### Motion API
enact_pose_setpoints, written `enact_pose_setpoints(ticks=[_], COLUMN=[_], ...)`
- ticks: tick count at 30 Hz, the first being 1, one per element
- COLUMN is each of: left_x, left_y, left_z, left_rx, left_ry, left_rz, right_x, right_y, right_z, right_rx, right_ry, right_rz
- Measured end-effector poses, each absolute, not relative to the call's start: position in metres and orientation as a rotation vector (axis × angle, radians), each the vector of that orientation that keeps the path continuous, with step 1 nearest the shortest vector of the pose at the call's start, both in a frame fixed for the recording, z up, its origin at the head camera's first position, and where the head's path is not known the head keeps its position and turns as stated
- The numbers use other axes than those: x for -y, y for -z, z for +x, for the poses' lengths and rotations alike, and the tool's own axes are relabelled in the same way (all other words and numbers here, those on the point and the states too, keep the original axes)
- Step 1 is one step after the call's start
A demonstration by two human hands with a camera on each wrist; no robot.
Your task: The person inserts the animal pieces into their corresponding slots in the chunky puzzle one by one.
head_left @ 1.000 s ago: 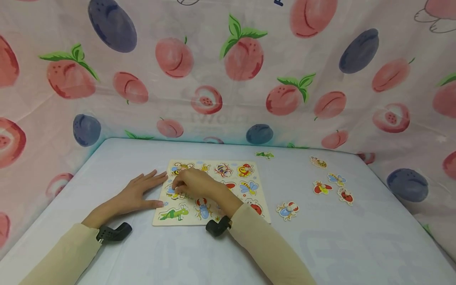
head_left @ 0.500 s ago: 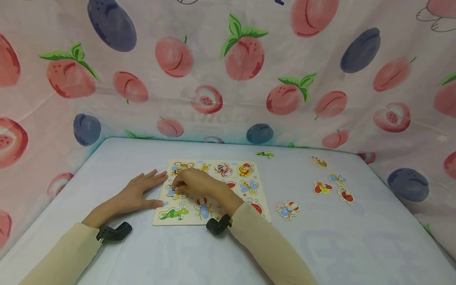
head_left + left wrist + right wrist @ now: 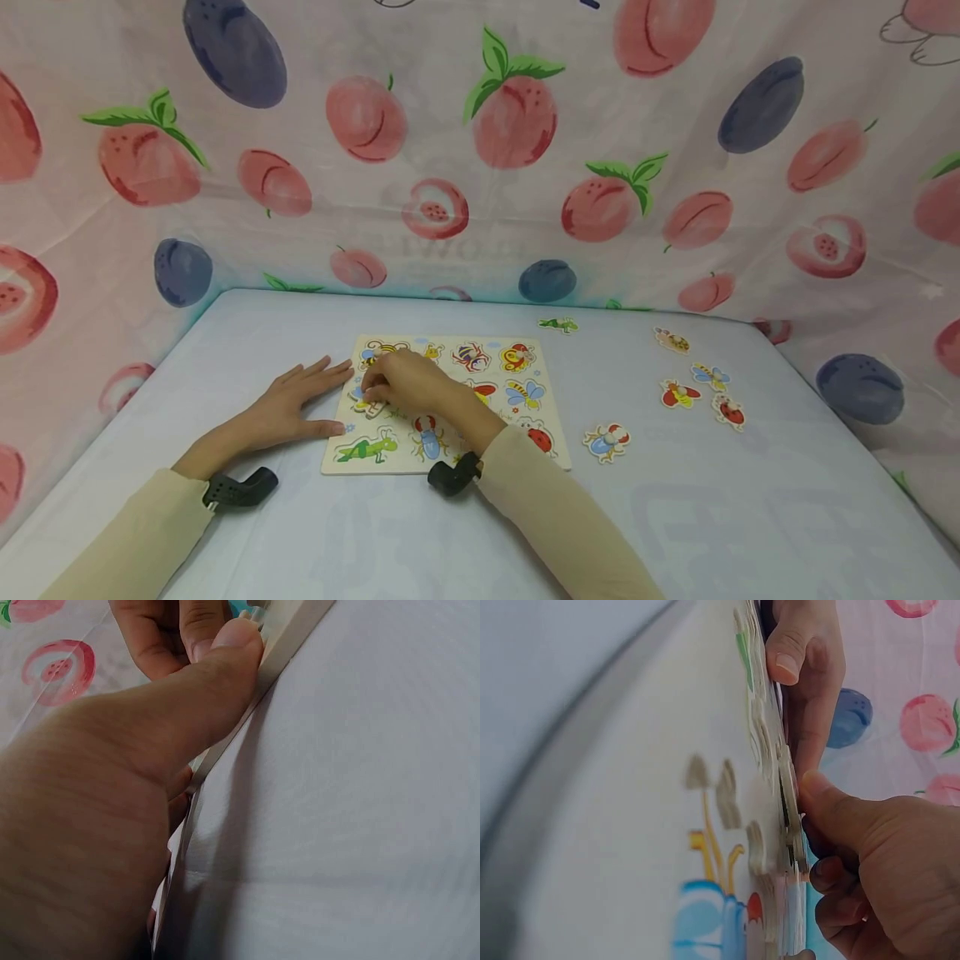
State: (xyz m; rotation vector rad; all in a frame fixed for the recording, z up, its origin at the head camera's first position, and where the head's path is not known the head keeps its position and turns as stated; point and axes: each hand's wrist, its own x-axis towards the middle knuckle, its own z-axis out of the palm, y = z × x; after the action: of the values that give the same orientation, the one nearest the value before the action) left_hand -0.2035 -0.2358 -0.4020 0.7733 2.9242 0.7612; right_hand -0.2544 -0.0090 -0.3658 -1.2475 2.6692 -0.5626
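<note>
A wooden insect puzzle board lies flat on the table. My right hand reaches over its left half, thumb and fingers pinching a blue-and-yellow winged insect puzzle piece that the fingers partly cover. In the right wrist view this piece sits slightly proud of the board, over the middle row's left spot; whether it is seated cannot be told. My left hand lies with fingers spread at the board's left edge. Its thumb touches that edge in the left wrist view.
Right of the board lie a beetle piece, a red-and-yellow bug piece, a ladybug piece, a dragonfly piece and a spotted snail-like piece. A grasshopper piece lies behind. A fruit-print cloth rises at the back.
The winged insect piece has turned a little under my right fingers, and my right wrist has shifted slightly left. My left hand has stayed in place.
</note>
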Motion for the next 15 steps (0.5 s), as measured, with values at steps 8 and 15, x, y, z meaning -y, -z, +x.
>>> enact_pose_setpoints(ticks=[8, 15], left_x=[0.2347, 0.2354], left_y=[0.4015, 0.4032], left_z=[-0.2034, -0.2042], left_rx=[-2.928, -2.93], left_ry=[-0.761, -0.753], left_rz=[0.767, 0.765], right_x=[0.0122, 0.0127], right_y=[0.3692, 0.3711], right_z=[-0.2558, -0.2565], right_rx=[-2.655, -2.627], right_ry=[0.595, 0.613], right_rz=[-1.208, -1.219])
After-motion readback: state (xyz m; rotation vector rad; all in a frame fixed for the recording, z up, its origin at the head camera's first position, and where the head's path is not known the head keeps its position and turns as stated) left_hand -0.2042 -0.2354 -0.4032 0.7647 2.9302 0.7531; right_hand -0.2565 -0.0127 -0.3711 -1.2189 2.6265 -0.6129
